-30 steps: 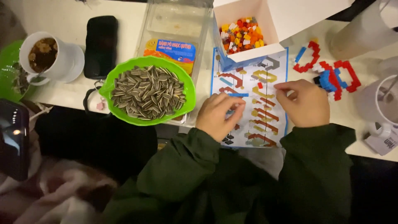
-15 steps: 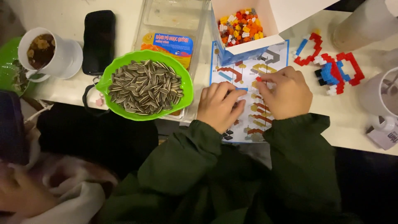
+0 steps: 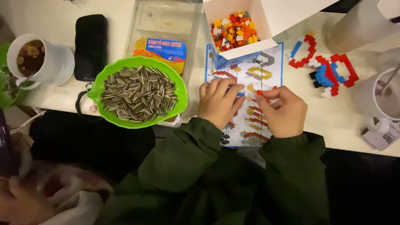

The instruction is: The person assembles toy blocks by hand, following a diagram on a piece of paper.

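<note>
My left hand (image 3: 218,102) rests palm down on the instruction sheet (image 3: 266,66), fingers together and curled, holding nothing that I can see. My right hand (image 3: 281,110) lies beside it on the sheet and pinches a small red building brick (image 3: 260,92) between thumb and fingertips. Just beyond both hands stands an open white box (image 3: 250,43) filled with several small bricks in red, orange, yellow and white. Right of the sheet lie assembled red, blue and white brick shapes (image 3: 327,68).
A green bowl of sunflower seeds (image 3: 139,91) sits left of my hands, over a clear plastic tray (image 3: 162,25). A black case (image 3: 90,46) and a white cup (image 3: 39,60) lie further left. Cups (image 3: 377,98) stand at the right. Another person's hand (image 3: 21,200) shows at bottom left.
My right hand has slid left and nearer along the sheet, now pinching a red brick. My left hand stays on the sheet. The view has shifted slightly.
</note>
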